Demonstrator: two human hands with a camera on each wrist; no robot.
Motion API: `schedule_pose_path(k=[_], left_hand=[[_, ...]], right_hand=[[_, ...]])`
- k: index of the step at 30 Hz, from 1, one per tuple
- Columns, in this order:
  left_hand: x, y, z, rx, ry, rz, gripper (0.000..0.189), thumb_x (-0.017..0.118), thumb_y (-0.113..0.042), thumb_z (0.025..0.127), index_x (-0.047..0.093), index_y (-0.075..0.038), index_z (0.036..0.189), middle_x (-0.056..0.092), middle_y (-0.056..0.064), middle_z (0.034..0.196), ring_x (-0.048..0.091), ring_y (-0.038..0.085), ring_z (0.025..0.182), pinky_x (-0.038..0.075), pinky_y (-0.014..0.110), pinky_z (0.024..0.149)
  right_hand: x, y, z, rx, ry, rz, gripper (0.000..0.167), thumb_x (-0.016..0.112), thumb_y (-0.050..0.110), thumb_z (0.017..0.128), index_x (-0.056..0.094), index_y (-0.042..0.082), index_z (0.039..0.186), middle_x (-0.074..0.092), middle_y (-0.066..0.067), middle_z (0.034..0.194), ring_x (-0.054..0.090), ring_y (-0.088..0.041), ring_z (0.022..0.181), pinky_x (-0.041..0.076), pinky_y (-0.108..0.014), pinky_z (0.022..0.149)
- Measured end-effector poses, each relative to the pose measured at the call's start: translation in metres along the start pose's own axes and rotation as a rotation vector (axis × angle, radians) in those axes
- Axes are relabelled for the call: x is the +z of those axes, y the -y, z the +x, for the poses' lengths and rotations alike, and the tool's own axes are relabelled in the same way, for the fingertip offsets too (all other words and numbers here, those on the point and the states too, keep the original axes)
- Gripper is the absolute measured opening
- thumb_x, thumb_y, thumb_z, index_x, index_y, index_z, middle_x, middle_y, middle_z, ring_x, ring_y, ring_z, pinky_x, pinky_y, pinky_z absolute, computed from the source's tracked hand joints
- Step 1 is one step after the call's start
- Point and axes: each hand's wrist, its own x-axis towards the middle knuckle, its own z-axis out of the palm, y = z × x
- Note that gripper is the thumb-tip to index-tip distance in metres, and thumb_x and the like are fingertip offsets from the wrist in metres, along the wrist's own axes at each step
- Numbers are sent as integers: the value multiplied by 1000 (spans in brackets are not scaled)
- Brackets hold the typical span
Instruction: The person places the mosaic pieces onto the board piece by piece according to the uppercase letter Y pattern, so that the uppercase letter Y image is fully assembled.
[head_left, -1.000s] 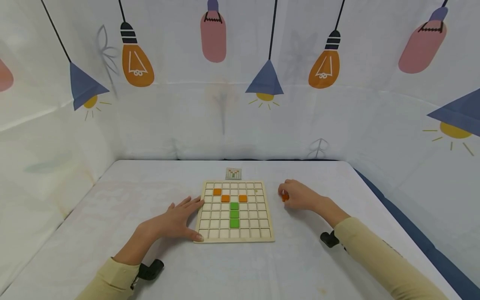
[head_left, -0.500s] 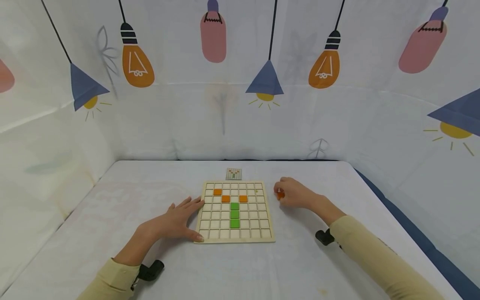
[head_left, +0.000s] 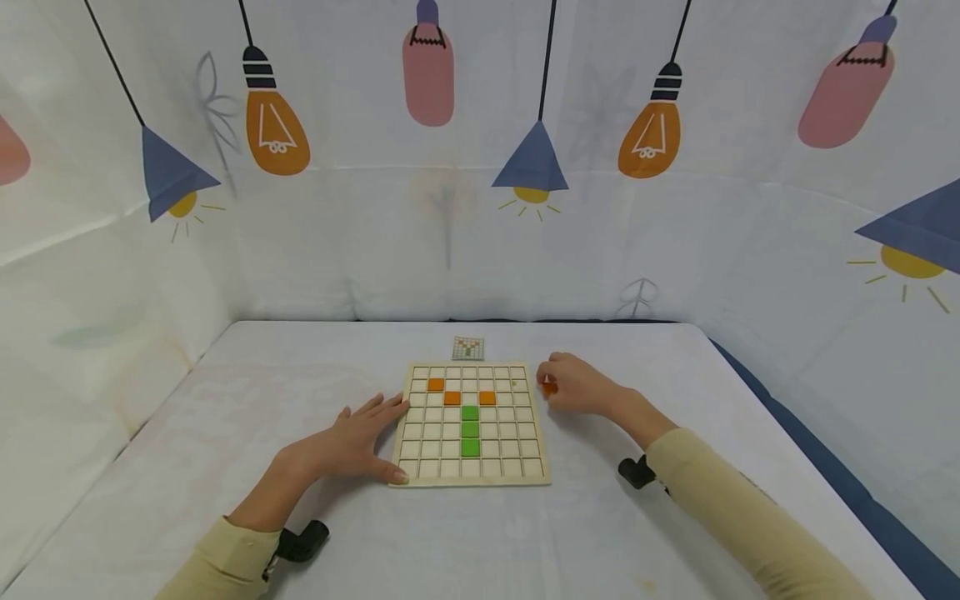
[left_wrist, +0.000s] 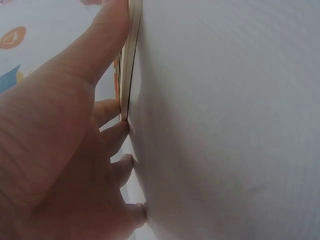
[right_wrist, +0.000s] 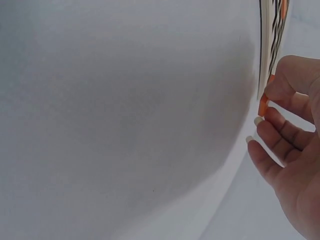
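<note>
A square wooden grid board [head_left: 438, 462] lies on the table with orange tiles [head_left: 452, 398] and a column of green tiles [head_left: 470, 430] in its cells. My left hand [head_left: 347, 440] is spread at the board's left side, thumb at the near left corner and fingertips along the edge. In the left wrist view the thumb [left_wrist: 107, 37] lies over the board's side. My right hand [head_left: 581, 385] pinches an orange tile [head_left: 550, 388] just right of the board's upper right edge. The right wrist view shows that orange tile [right_wrist: 263, 106] between thumb and fingers.
A small pattern card [head_left: 468, 348] with a coloured grid lies just beyond the board. The white-covered table [head_left: 300, 358] ends at a curtain [head_left: 360, 233] printed with lamps. Black wrist cameras [head_left: 637, 472] sit by both sleeves.
My right hand has moved left toward the board's upper right edge, carrying the orange tile. The left hand and the tiles on the board have stayed put.
</note>
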Motion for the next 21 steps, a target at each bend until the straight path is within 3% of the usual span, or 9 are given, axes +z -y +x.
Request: schedule_pose_path(k=[21], left_hand=[[-4, -6, -4, -13, 4, -9, 114, 81, -63, 70, 27, -16, 158, 20, 7, 167, 10, 38, 155, 6, 73, 116]], right_hand=[[10, 8, 17, -31, -15, 5, 26, 70, 11, 75, 69, 15, 101, 54, 2, 87, 48, -13, 80, 42, -26, 70]])
